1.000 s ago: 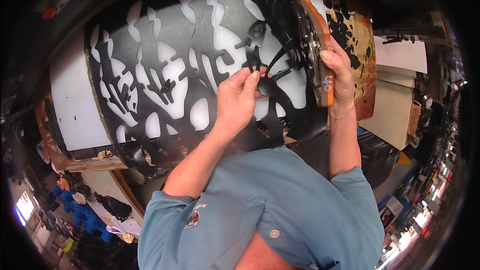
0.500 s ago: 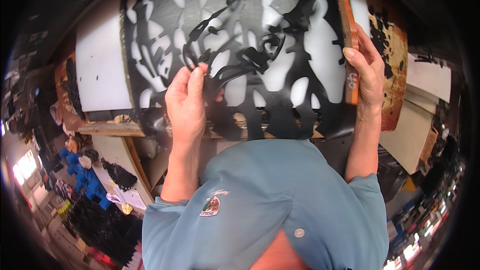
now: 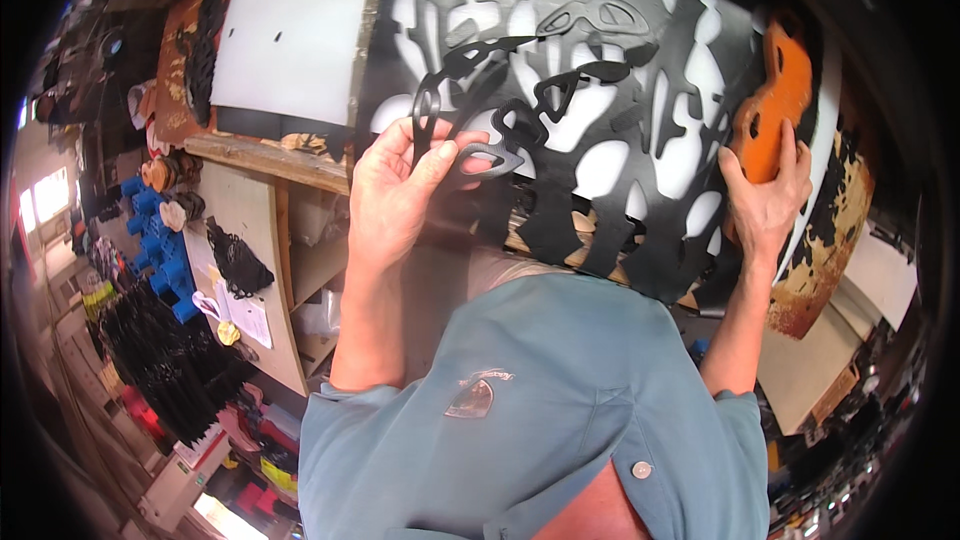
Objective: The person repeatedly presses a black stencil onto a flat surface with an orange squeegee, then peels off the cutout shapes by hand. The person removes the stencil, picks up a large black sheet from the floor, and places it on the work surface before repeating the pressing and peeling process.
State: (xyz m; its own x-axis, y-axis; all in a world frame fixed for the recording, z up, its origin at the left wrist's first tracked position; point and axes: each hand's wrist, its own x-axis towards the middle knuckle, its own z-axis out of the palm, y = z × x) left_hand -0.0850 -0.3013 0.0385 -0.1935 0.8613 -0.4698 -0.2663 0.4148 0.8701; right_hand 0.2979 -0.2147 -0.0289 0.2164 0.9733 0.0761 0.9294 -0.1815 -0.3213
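Observation:
My left hand (image 3: 395, 195) is closed, with thumb and fingers pinching several thin black cut-out pieces (image 3: 428, 105) that have loops and holes. They dangle over a black sheet (image 3: 560, 175) full of shaped openings, and white surface shows through these. The sheet's near edge hangs in ragged strips over the bench front. At the right, my right hand (image 3: 768, 190) grips the near end of an orange cutting die (image 3: 778, 90) with a wavy outline. Its thumb is on the left side and its fingers lie across the top. The die's underside is hidden.
Left of the sheet lies a white board (image 3: 290, 40) with a few black specks. A wooden bench edge (image 3: 265, 162) runs along the front, above a shelf unit. Blue pieces (image 3: 160, 250) and a black bundle (image 3: 238, 260) are at the left. A worn brown board (image 3: 835, 240) lies far right.
The die has tipped from standing on edge to showing its broad orange face, and my right hand has shifted to its near end. The black pieces remain in my left hand. The view has turned.

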